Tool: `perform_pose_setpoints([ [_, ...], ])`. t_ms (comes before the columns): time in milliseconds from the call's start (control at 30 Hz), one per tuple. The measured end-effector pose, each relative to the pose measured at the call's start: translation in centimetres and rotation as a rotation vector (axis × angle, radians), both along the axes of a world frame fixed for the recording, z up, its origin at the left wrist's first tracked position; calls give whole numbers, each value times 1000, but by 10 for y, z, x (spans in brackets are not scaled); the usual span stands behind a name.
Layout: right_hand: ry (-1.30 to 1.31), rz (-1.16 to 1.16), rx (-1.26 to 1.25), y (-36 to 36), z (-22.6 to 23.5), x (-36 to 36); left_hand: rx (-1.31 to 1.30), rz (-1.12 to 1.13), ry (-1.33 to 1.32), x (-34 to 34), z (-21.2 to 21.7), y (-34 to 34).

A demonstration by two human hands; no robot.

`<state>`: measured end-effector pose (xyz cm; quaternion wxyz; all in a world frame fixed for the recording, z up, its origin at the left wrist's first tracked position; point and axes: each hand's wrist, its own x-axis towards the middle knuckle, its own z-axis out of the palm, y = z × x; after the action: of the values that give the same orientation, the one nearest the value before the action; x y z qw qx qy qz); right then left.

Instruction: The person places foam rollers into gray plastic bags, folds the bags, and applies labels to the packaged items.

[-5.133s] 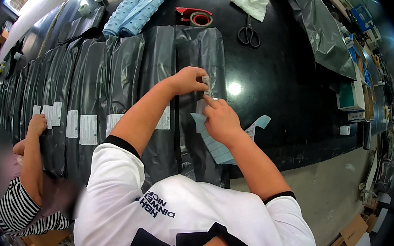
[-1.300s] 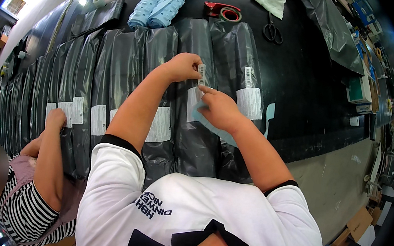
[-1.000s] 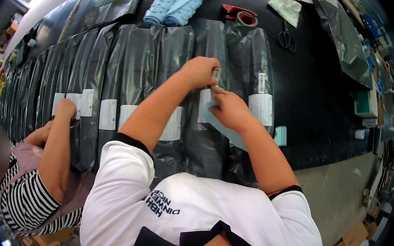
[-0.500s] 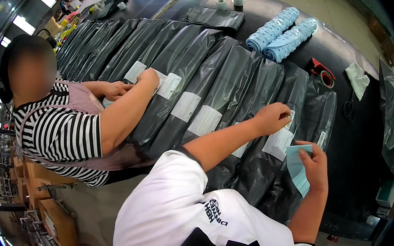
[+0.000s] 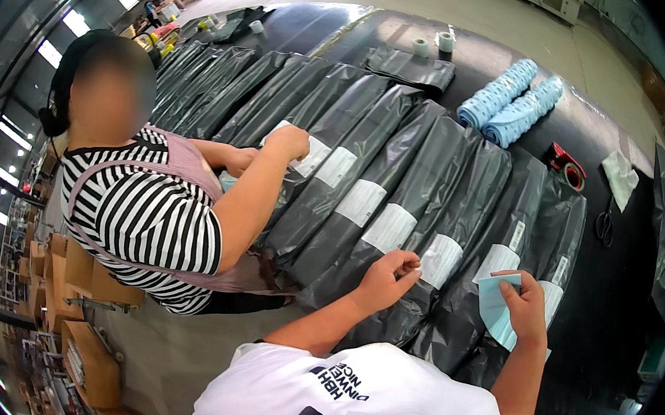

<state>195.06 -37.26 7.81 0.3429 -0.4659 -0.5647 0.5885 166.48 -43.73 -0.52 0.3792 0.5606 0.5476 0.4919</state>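
Note:
My left hand (image 5: 389,282) hovers over the dark grey plastic packages (image 5: 461,213), near a white label (image 5: 440,261). Its thumb and fingers are pinched, with a tiny pale bit at their tips that is too small to name. In my right hand (image 5: 529,307) is a light-blue sheet of paper (image 5: 497,312), gripped between thumb and fingers above the packages at the right end of the row. White labels lie across several packages. On the two rightmost, small barcode stickers (image 5: 517,237) show above the larger labels.
To my left a person in a striped shirt (image 5: 136,223) works over the same row. Two light-blue rolls (image 5: 513,97), a red tape dispenser (image 5: 567,167), a white cloth (image 5: 619,179) and black scissors (image 5: 604,226) lie on the dark table (image 5: 605,317). Small tape rolls (image 5: 445,41) stand farther back.
My left hand has drawn back toward me and left from a package near the right end, where a barcode sticker now shows. My right hand still holds the blue sheet. The view has shifted.

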Motion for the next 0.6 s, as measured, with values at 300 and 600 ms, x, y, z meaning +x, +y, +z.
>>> perform_pose_setpoints([
  [300,-66,120,-32,6,-8,-40,44,192,-119,-52,-9,-23],
  [600,-46,98,9,5,-11,-56,40,217,-270,-83,-16,-19],
])
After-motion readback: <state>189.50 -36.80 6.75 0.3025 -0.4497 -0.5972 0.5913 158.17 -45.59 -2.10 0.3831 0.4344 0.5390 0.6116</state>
